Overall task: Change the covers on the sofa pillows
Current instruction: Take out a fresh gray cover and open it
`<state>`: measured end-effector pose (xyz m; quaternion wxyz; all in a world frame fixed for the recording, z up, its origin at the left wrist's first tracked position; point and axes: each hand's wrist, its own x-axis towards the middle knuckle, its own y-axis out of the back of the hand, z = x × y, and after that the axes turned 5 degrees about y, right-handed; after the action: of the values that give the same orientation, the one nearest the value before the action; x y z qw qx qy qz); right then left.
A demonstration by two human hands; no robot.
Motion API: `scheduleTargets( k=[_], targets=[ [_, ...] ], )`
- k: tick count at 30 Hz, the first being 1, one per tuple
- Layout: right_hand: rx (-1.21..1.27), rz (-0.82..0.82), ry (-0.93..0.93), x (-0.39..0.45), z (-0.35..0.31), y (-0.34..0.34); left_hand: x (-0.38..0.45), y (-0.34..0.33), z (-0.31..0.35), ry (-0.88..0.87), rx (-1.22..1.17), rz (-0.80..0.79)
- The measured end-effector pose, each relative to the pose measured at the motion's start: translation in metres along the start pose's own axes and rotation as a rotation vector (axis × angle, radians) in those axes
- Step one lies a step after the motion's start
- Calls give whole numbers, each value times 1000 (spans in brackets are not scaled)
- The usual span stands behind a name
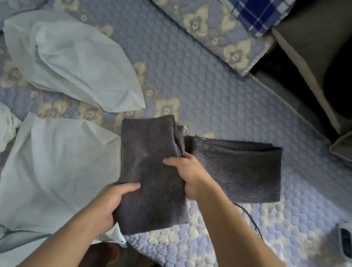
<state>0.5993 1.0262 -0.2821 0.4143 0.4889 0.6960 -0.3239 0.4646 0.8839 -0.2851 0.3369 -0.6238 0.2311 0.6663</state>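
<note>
On quilted floral sofa cover [199, 87], both hands [145, 189] gripping folded grey cover [154, 171], bare white pillows [61, 163] beside

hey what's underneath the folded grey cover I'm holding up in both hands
Under the held grey cover, its left edge overlaps a bare white pillow insert, and the quilted blue sofa mat shows around it. Whatever lies directly beneath is covered.

grey cover [154, 175]: folded, gripped both sides | second grey cover [237, 168]: folded flat, beside | white pillows [59, 162]: bare
</note>
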Motion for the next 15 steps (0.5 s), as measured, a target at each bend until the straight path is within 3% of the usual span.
scheduleTargets(
  k=[3, 6, 8, 10, 12, 15],
  targets=[
    [250, -44, 253, -60, -17, 28, -50, -13, 20, -108, 27, -196],
    [537, 181, 496, -112, -14, 71, -90, -42, 38, -261, 216, -468],
    [702, 362, 545, -120, -1, 102, -98, -74, 46, -360, 392, -514],
    [786, 497, 501, -102, 23, 123, -78, -107, 46, -426, 453, -385],
    [739, 573, 309, -68, 54, 137, -32, -130, 35, -454, 451, -140],
    [571, 501, -39, -30, 95, 149, 30, -137, 12, -280, 661, 103]
  ],
)
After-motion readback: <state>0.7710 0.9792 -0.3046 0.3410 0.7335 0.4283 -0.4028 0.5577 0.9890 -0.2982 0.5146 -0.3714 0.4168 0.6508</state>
